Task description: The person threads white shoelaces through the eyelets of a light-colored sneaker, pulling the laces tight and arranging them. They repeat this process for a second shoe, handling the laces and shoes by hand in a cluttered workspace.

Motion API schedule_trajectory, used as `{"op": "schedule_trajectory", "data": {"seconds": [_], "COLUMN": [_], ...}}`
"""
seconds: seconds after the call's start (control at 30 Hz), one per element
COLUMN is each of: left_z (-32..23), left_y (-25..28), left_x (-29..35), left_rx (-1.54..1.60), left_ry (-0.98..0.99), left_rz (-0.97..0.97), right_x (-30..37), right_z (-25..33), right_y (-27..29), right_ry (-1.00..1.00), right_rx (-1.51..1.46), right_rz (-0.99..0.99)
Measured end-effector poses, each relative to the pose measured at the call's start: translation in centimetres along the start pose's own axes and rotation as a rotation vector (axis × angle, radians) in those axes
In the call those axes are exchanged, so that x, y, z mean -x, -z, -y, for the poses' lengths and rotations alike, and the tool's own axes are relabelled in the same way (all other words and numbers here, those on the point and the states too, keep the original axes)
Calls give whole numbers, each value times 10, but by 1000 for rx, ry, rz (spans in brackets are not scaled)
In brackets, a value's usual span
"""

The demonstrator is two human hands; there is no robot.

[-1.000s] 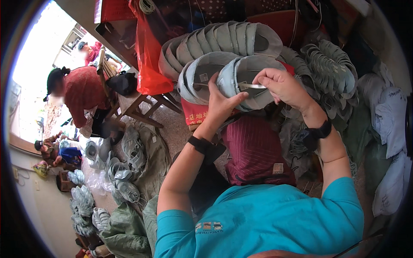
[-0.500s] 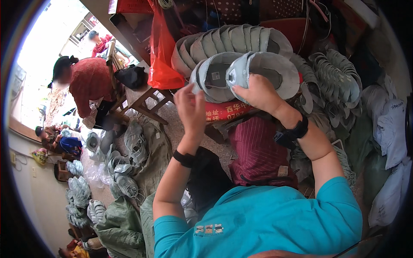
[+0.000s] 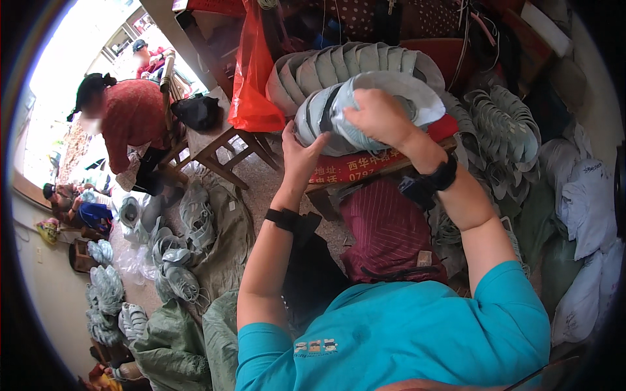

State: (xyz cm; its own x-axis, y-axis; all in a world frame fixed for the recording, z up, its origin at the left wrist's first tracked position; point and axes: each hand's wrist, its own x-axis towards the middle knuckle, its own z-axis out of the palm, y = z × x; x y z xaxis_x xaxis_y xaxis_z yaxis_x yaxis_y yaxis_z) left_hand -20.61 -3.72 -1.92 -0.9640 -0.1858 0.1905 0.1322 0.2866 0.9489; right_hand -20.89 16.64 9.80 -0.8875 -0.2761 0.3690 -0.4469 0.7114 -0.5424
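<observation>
My right hand (image 3: 380, 117) grips a pale grey shoe upper (image 3: 417, 88) by its left end, fingers closed over the edge. This upper is tilted above the red-covered bench (image 3: 355, 164). A second grey shoe upper (image 3: 312, 122) lies just left of it, partly hidden beneath. Around the left end of that one my left hand (image 3: 300, 155) is cupped, thumb on the near side and fingers on the far side. Directly behind stands a row of nested shoe uppers (image 3: 352, 64).
A red plastic bag (image 3: 251, 85) hangs left of the row. More uppers (image 3: 502, 124) are stacked at right, beside white sacks (image 3: 580, 202). A wooden stool (image 3: 218, 140) holds a black bag (image 3: 197, 114). Bundled uppers (image 3: 176, 260) lie on the left floor; people sit beyond.
My right hand has raised and tilted the right-hand upper, shifting slightly left. My left hand has moved from beside the left upper to close around its end.
</observation>
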Motion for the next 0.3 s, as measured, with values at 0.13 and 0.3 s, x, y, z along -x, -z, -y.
{"op": "schedule_trajectory", "data": {"seconds": [0.13, 0.3], "left_z": [3, 30], "left_y": [3, -1], "left_x": [6, -6], "left_rx": [181, 79], "left_ry": [76, 137], "left_rz": [20, 36], "right_x": [-2, 12], "right_z": [10, -32], "right_y": [-7, -86], "right_ry": [65, 104], "right_rx": [-34, -182], "right_rz": [-185, -116]}}
